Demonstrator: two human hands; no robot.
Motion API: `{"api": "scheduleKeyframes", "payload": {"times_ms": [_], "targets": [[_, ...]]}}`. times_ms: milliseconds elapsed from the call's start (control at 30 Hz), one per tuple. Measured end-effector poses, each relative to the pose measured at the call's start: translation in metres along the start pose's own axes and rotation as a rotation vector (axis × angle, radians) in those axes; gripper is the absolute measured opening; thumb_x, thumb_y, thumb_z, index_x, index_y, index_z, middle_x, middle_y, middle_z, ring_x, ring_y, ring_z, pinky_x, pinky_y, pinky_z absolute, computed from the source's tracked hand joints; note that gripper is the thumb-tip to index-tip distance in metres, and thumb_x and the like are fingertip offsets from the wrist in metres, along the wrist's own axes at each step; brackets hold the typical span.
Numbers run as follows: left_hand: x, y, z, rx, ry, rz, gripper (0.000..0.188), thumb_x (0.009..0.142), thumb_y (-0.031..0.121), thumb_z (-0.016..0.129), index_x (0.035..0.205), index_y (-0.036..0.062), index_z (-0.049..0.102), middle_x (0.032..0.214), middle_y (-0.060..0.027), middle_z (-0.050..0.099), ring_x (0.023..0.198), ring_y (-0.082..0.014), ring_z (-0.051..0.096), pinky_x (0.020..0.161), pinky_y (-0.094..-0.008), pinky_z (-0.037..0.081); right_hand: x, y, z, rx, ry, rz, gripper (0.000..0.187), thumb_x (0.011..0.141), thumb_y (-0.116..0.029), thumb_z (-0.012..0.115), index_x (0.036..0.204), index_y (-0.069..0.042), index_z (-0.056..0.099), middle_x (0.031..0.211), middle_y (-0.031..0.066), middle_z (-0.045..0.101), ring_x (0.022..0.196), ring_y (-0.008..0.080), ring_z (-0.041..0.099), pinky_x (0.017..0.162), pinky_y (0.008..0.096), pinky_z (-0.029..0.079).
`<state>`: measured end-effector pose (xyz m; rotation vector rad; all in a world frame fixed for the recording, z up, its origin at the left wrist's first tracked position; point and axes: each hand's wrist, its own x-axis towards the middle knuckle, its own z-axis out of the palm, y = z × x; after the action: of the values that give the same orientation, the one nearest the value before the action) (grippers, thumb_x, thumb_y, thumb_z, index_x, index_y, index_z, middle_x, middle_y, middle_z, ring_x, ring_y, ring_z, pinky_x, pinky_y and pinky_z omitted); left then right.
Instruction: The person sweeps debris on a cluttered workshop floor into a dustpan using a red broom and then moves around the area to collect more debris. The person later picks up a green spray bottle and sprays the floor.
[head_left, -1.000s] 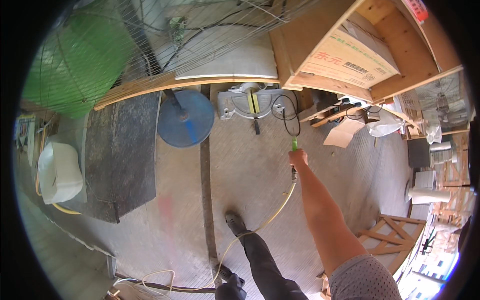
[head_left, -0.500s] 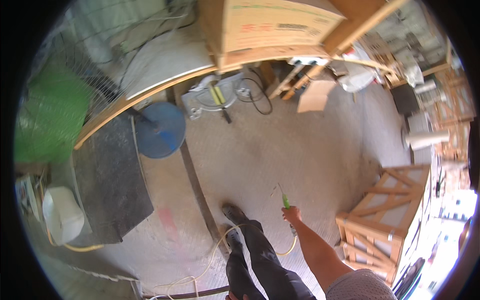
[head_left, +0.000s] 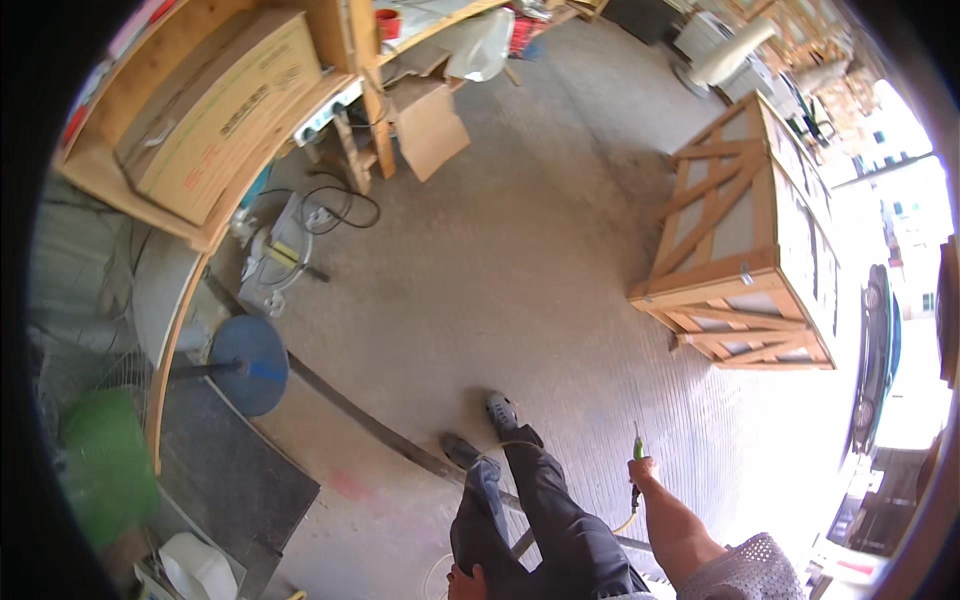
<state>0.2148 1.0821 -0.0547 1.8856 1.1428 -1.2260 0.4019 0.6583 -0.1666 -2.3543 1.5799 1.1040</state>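
Note:
My right hand point(head_left: 643, 469) is closed around a green air blow gun point(head_left: 639, 449), its thin metal nozzle pointing away from me. A yellow air hose point(head_left: 627, 524) runs from the tool's lower end and drops toward my legs. At the lower edge my left hand point(head_left: 467, 581) hangs beside my thigh. Part of it is cut off by the picture's edge, but a gap shows between its fingers and I see nothing in it. My legs in dark trousers stand mid-stride on the concrete floor point(head_left: 480, 290).
A wooden crate point(head_left: 715, 270) stands to the right. At the left are a round blue base with a pole point(head_left: 250, 365), a dark mat point(head_left: 235, 460) and a miter saw point(head_left: 285, 255). A bench point(head_left: 200, 235) bears a large carton point(head_left: 235, 120); a cardboard piece point(head_left: 428, 125) lies beyond.
My view has swung to the right, so the crate now sits higher and nearer the middle. My feet have stepped, and my right hand has moved rightward with the blow gun still in it.

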Motion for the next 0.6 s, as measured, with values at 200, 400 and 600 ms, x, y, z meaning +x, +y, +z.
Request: {"api": "scheduleKeyframes", "payload": {"times_ms": [200, 400, 600], "targets": [[0.010, 0.019, 0.005, 0.286, -0.096, -0.111, 0.062, 0.086, 0.050, 0.049, 0.123, 0.0005, 0.043, 0.119, -0.0213, 0.052, 0.109, -0.0396, 0.052, 0.090, -0.0487, 0.044, -0.029, -0.028, 0.036, -0.312, -0.113, -0.433, 0.032, 0.081, -0.023, 0.049, 0.099, -0.003, 0.068, 0.103, 0.0187, 0.066, 0.099, 0.0339, 0.063, 0.083, 0.0423, 0.050], [0.001, 0.027, 0.035, 0.427, 0.028, -0.015, 0.061, 0.086, 0.049, 0.050, 0.123, 0.0014, 0.043, 0.118, -0.0201, 0.053, 0.107, -0.0379, 0.054, 0.088, -0.0480, 0.045, -0.039, -0.055, 0.095, -0.534, -0.371, -0.721, 0.030, 0.082, -0.023, 0.053, 0.103, -0.007, 0.068, 0.108, 0.0155, 0.065, 0.105, 0.0279, 0.062, 0.087, 0.0399, 0.049], [-0.020, 0.046, 0.072, 0.449, 0.124, 0.012, 0.058, 0.085, 0.046, 0.053, 0.119, 0.0006, 0.044, 0.114, -0.0214, 0.053, 0.101, -0.0392, 0.056, 0.084, -0.0488, 0.047, 0.031, -0.019, 0.112, -0.276, -0.201, -0.464, 0.026, 0.079, -0.021, 0.053, 0.094, -0.006, 0.069, 0.095, 0.0161, 0.068, 0.093, 0.0321, 0.066, 0.078, 0.0427, 0.052]]}}
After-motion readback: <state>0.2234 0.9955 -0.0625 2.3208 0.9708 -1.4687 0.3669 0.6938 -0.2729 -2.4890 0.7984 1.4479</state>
